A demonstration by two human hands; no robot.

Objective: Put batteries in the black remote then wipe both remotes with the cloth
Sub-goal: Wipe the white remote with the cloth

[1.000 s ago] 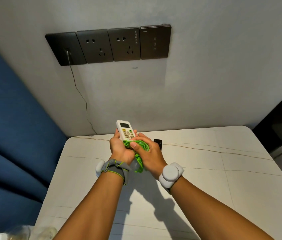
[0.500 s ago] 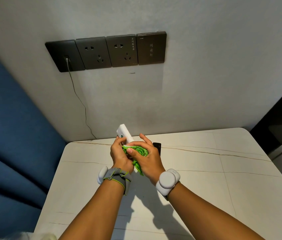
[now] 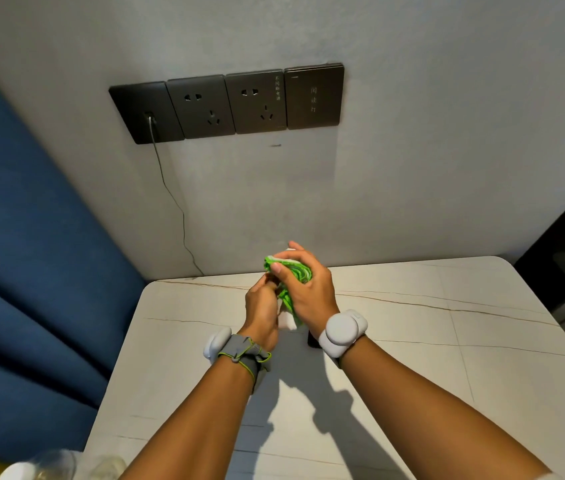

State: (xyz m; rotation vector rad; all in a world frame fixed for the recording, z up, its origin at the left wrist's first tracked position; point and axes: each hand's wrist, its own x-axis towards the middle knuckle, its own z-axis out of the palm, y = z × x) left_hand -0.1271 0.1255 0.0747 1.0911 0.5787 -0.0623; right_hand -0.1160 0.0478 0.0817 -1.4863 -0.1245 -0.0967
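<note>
Hands meet above the far edge of the marble table (image 3: 412,358), close to the grey wall. The right hand (image 3: 309,292) is wrapped around a bunched green cloth (image 3: 296,273), its fingers curled over the top and the thumb pressing on the near side; the cloth covers the upper end of the white remote (image 3: 288,320), of which only a pale sliver at the top and a pale patch between the two palms can be seen. The left hand (image 3: 262,306) grips the lower part of that remote, fingers closed around it, touching the right hand and the hanging tail of the cloth. Both wrists carry white, rounded devices on bands. The black remote (image 3: 313,341) lies on the table just below the right wrist, mostly hidden, with only a dark corner showing. On the wall above sits a row of dark outlets (image 3: 229,105), with a thin cable (image 3: 170,195) running down from the leftmost plate towards the table's back edge.
</note>
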